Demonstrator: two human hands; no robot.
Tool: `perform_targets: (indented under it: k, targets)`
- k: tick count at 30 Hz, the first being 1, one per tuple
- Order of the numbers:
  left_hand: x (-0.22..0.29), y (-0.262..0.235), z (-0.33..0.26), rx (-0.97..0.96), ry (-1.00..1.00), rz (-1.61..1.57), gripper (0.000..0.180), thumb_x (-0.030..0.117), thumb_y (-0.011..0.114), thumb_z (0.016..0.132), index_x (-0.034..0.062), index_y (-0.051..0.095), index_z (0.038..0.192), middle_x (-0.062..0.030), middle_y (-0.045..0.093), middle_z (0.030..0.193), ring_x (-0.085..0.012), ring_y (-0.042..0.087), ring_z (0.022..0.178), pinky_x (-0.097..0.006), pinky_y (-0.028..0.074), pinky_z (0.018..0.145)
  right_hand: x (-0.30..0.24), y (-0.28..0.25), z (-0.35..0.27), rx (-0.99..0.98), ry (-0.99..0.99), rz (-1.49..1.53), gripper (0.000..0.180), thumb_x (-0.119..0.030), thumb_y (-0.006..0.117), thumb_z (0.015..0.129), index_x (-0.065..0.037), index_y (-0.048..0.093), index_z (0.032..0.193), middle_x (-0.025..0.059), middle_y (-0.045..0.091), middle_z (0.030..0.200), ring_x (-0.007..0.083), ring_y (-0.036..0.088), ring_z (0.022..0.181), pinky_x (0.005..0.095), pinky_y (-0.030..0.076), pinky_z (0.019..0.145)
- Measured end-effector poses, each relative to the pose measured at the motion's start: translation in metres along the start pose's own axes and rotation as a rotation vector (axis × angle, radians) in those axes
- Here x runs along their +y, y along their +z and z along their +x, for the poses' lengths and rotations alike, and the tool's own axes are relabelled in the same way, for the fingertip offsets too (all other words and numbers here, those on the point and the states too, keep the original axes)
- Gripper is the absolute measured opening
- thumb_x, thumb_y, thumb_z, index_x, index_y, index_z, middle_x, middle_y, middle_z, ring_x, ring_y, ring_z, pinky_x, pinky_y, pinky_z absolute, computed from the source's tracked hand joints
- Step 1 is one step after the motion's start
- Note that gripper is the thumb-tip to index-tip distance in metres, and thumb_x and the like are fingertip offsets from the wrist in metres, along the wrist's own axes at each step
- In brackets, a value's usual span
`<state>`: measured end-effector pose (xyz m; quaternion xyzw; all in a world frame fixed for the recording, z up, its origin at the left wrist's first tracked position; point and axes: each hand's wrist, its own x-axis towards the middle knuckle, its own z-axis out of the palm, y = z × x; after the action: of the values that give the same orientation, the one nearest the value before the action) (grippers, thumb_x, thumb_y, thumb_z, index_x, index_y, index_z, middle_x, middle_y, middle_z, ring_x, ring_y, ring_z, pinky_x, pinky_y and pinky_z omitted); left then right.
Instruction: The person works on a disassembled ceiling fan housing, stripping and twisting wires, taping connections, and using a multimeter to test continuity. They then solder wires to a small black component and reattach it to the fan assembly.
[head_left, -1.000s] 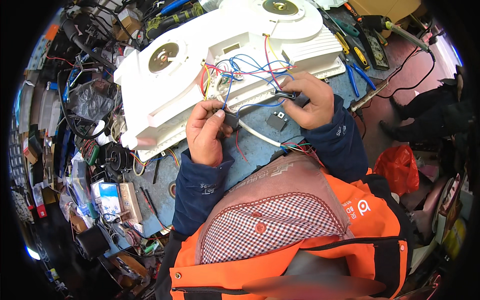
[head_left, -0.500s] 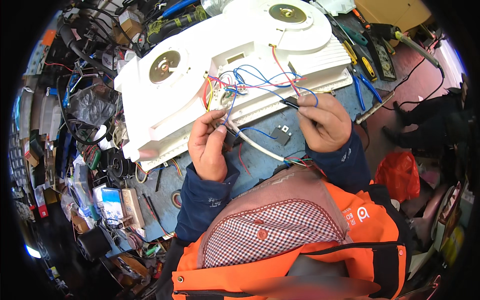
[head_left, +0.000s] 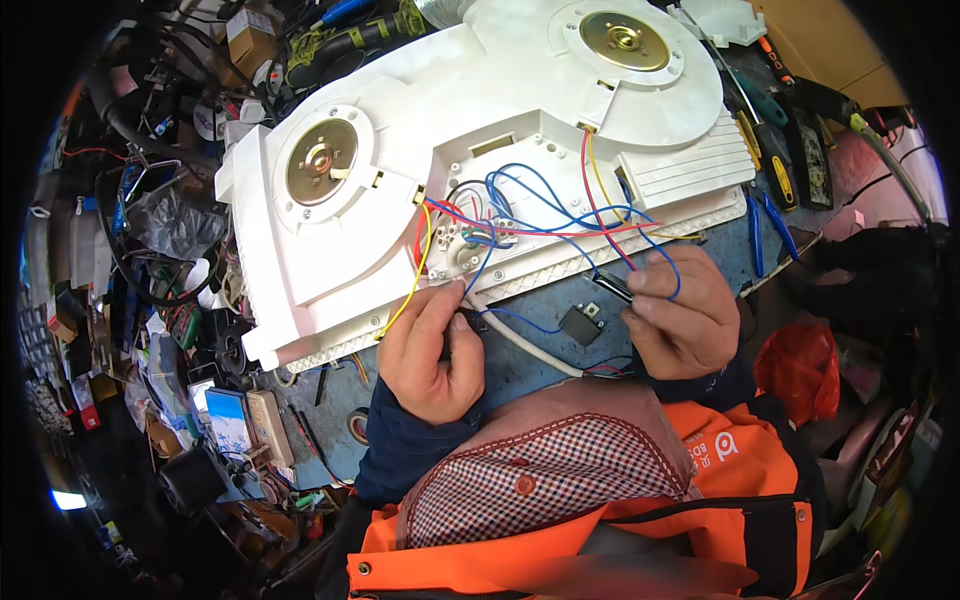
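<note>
A white plastic housing (head_left: pixel 390 105) with two round metal motor parts lies across the bench, loose wires on its near side. By its front edge, my left hand (head_left: pixel 432 350) is closed, thumb and forefinger pinching a blue wire (head_left: pixel 485 265). A yellow wire (head_left: pixel 428 250) runs down over the edge beside that hand. Farther right, my right hand (head_left: pixel 685 315) grips a short, shiny black stick-shaped piece (head_left: pixel 612 287); its exact kind is unclear. Blue and red wires reach these fingers. Between the hands sits a small black block (head_left: pixel 581 326) with a blue lead.
A thick white cable (head_left: pixel 530 347) curves toward my apron. Blue-handled pliers (head_left: pixel 770 235) and a yellow-black tool (head_left: pixel 778 180) lie at the right. A roll of tape (head_left: pixel 357 425) is near my left sleeve. Packed clutter fills the left; a red bag (head_left: pixel 800 370) is low right.
The view has shifted, and the housing appears larger. Both hands sit lower in the picture, the right one also farther right. The yellow wire now reaches down beside my left hand.
</note>
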<state>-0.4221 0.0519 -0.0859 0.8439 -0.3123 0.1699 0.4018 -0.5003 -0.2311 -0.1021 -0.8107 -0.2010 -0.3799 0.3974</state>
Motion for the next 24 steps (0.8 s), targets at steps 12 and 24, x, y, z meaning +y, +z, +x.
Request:
perform_targets:
  k: [12, 24]
  targets:
    - [0.004, 0.001, -0.008, -0.013, 0.215, 0.139, 0.045, -0.016, 0.072, 0.077, -0.0007, 0.08, 0.118, -0.0205, 0.07, 0.124, -0.017, 0.061, 0.065, -0.029, 0.05, 0.06, 0.009, 0.006, -0.003, -0.03, 0.191, 0.362, 0.055, 0.014, 0.074, 0.083, 0.001, 0.064, 0.135, 0.0134, 0.07, 0.091, 0.0244, 0.067, 0.079, 0.0379, 0.053, 0.077]
    - [0.056, 0.045, 0.041, -0.41, -0.116, -0.171, 0.058, 0.008, 0.079, 0.091, 0.0018, 0.058, 0.144, -0.0203, 0.071, 0.128, -0.0357, 0.074, 0.088, -0.042, 0.06, 0.075, 0.011, 0.014, -0.014, 0.128, 0.457, 0.595, 0.036, 0.007, 0.061, 0.099, 0.003, 0.07, 0.134, 0.0044, 0.07, 0.087, 0.0092, 0.063, 0.078, 0.0238, 0.05, 0.072]
